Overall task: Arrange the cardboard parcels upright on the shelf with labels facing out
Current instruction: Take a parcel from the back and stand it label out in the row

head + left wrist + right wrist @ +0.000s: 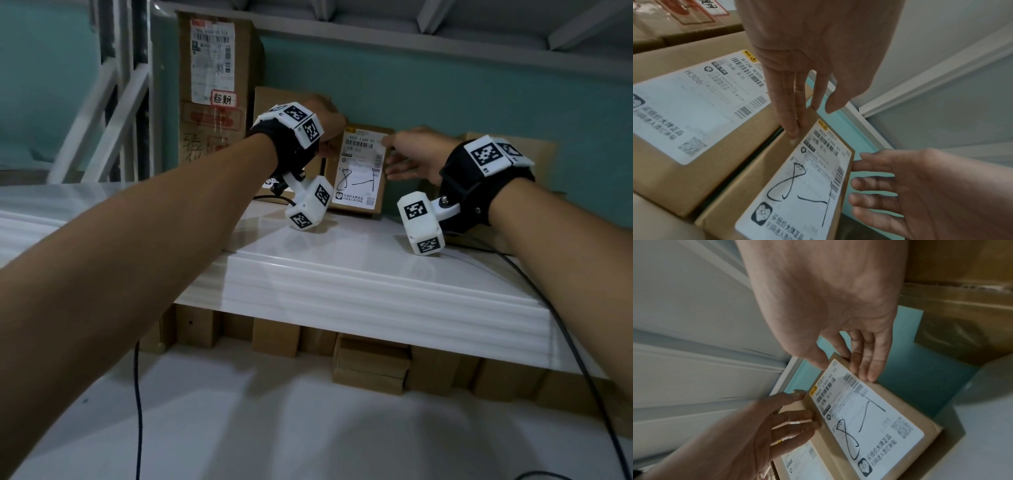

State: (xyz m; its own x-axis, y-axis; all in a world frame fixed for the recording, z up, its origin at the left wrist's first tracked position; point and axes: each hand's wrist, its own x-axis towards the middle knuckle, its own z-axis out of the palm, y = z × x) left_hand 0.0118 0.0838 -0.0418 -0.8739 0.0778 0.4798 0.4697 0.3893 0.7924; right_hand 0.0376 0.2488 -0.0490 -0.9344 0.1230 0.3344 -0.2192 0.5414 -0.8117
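A small cardboard parcel (358, 185) (803, 186) (875, 415) stands upright at the back of the white shelf (342, 260). Its white label, hand-marked "8-1", faces out. My left hand (330, 144) (803, 116) lays straight fingers against the parcel's upper left edge. My right hand (397, 161) (844, 365) is at the upper right edge, fingers straight along the side and thumb near the label's top corner. To the left stands a wider parcel (274, 99) (694, 105) labelled H306, and beyond it a tall parcel (212, 85), both with labels facing out.
Another cardboard box (544, 150) (962, 288) sits on the shelf to the right, behind my right wrist. A teal wall backs the shelf. Several small boxes (370, 366) lie on the level below. A black cable (565, 325) hangs over the shelf's front edge.
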